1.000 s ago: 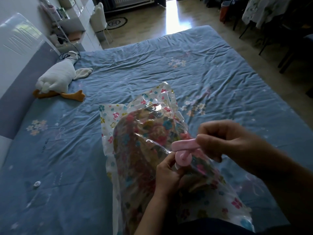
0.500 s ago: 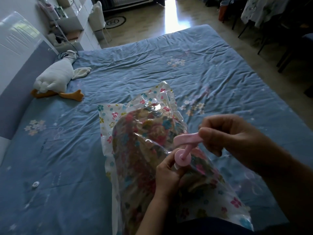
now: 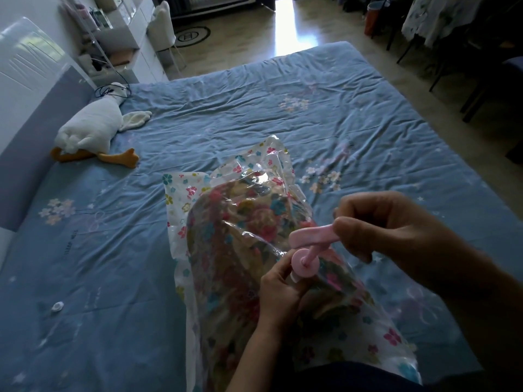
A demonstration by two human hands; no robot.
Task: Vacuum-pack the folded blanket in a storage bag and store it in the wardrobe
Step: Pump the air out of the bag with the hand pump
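A wide bed covered in a creased blue sheet printed with pale flower sprigs filled most of the view. On it, near the person, lay the clear plastic storage bag with its small coloured flower print. The folded, multicoloured floral blanket sat inside it, and the plastic puckered around the bundle.

A pink plastic hand pump with a T-shaped handle stood on the bag's upper face. The left hand curled its fingers round the pump's body just below its round pink cap and rested against the bag. The right hand gripped one end of the crossbar between thumb and bent fingers. A short length of pink rod showed between the handle and the cap.

Well apart from the bag, a white plush goose with orange feet lay near the padded grey and glossy white headboard, and a black cable looped by its head. A small white round cap lay alone on the sheet to the left.

Past the bed's far edge, bright light fell across a pale wooden floor. White shelving, a white chair and a round dark-ringed rug stood at the left, and dark chairs and an orange bin at the right.
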